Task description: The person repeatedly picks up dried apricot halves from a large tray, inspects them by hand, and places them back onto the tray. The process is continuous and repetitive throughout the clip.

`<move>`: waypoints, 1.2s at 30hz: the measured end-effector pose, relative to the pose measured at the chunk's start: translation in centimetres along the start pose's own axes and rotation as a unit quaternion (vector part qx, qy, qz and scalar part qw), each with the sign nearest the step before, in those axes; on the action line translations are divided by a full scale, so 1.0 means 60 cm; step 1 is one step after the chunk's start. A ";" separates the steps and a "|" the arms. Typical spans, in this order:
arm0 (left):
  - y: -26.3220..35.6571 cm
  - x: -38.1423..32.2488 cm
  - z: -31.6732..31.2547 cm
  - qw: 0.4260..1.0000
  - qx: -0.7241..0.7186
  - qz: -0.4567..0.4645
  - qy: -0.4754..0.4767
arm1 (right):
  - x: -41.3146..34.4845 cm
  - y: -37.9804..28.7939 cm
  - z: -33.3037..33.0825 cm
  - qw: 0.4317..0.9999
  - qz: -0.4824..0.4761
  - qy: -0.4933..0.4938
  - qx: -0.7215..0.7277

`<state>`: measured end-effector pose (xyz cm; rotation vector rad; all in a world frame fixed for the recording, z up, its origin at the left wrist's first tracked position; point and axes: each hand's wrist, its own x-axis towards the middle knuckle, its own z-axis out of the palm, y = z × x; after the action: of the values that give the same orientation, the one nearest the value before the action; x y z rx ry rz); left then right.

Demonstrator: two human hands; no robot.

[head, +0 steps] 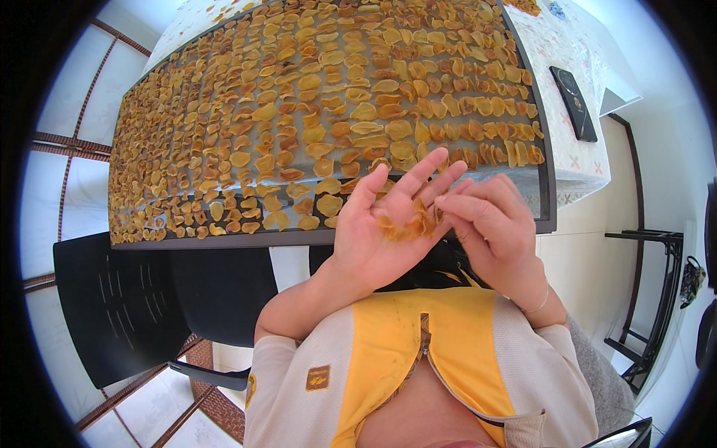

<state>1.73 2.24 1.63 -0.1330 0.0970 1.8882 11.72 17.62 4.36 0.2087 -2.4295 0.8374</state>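
Palm up, my left hand point(381, 229) cradles several dried orange-brown slices point(411, 228), its fingers spread. Just to the right, my right hand point(493, 224) pinches a small slice between thumb and forefinger at the edge of that palm. Both hands are over the near edge of a large dark-framed screen point(550, 196). Rows of similar wrinkled slices point(313, 134) cover most of the screen, packed more closely towards the left. What kind of fruit or vegetable the slices are, I cannot tell.
A black smartphone point(574, 103) lies on the patterned tablecloth point(582, 162) at the right. A black chair point(117, 302) stands at the lower left, beside the screen's near edge. A black metal folding frame point(652, 313) is on the floor at the right.
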 end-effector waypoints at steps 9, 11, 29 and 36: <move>-0.004 -0.004 -0.004 1.000 -0.001 -0.020 0.001 | 0.002 0.015 -0.019 0.997 0.017 -0.066 0.018; -0.003 -0.004 -0.007 1.000 -0.008 -0.025 -0.001 | 0.003 0.015 -0.019 0.998 0.016 -0.064 0.017; 0.016 -0.033 -0.006 0.998 -0.046 -0.002 0.036 | -0.023 0.022 -0.035 0.962 0.250 -0.031 0.102; 0.041 -0.069 -0.009 0.993 -0.077 0.078 0.030 | -0.040 0.069 0.017 0.973 0.225 0.036 -0.046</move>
<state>0.71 -2.49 1.68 -0.2955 0.0019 2.0486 11.95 20.20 0.21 -0.4158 -2.4749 0.8964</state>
